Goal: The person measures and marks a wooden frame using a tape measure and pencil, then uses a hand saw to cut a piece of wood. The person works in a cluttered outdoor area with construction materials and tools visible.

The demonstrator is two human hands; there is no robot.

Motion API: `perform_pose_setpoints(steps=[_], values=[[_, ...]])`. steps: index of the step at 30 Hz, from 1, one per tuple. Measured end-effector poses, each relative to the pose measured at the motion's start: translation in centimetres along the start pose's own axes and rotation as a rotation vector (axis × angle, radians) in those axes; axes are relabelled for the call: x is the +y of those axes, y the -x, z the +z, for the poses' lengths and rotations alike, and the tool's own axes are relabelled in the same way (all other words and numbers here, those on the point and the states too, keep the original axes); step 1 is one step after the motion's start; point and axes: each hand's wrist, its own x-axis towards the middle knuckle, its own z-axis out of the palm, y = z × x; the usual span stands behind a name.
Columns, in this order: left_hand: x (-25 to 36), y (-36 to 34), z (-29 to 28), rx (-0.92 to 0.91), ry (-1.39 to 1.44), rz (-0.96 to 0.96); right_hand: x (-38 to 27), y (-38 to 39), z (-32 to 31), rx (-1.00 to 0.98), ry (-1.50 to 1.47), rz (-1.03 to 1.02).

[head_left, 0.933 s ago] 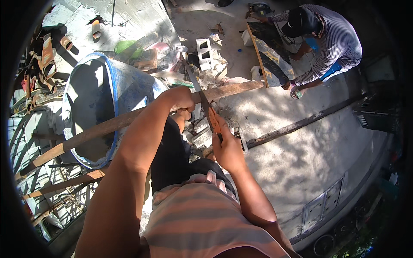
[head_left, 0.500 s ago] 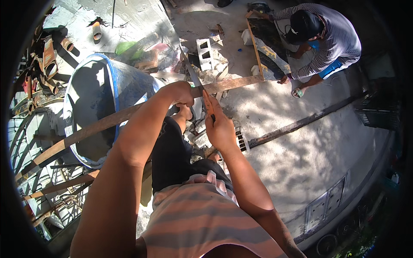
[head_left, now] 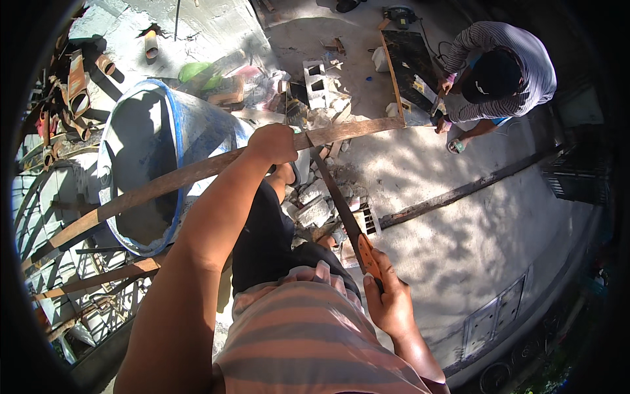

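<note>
A long brown wooden plank (head_left: 190, 172) runs from the lower left up to the board beside the co-worker. My left hand (head_left: 272, 143) is closed around it near the middle. In my right hand (head_left: 392, 303) is the orange handle of a handsaw (head_left: 339, 203), held low and to the right of my body. The saw's dark blade slants up and left, and its tip end meets the plank just right of my left hand. My fingers wrap the handle, partly hiding it.
A large blue-rimmed drum (head_left: 172, 125) lies under the plank at left. Broken concrete and a hollow block (head_left: 316, 85) lie ahead. A co-worker (head_left: 518, 72) crouches at far right, hands at a dark wood-edged board (head_left: 407, 65). A long dark beam (head_left: 459, 186) crosses the floor.
My right hand has drawn the saw back, down and to the right, from beside the plank. The left hand keeps its grip. The co-worker has leaned lower, both hands now near the board's close corner.
</note>
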Motion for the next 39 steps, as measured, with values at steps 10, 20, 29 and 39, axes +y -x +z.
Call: perform_pose_setpoints(steps=[10, 20, 29, 39], values=[[-2.1, -0.6, 1.7, -0.047, 0.14, -0.016, 0.8, -10.9, 6.5, -0.14, -0.018, 0.157], [-0.8, -1.1, 0.3, -0.153, 0.177, -0.035, 2.2, -16.9, 9.9, 0.01, -0.014, 0.011], [-1.6, -2.1, -0.7, -0.275, 0.276, -0.061, 0.5, -0.7, 1.1, -0.132, -0.019, 0.088], [-3.1, -3.4, 0.5, -0.298, 0.302, -0.044, 1.2, -6.2, 2.8, -0.13, -0.051, 0.129]])
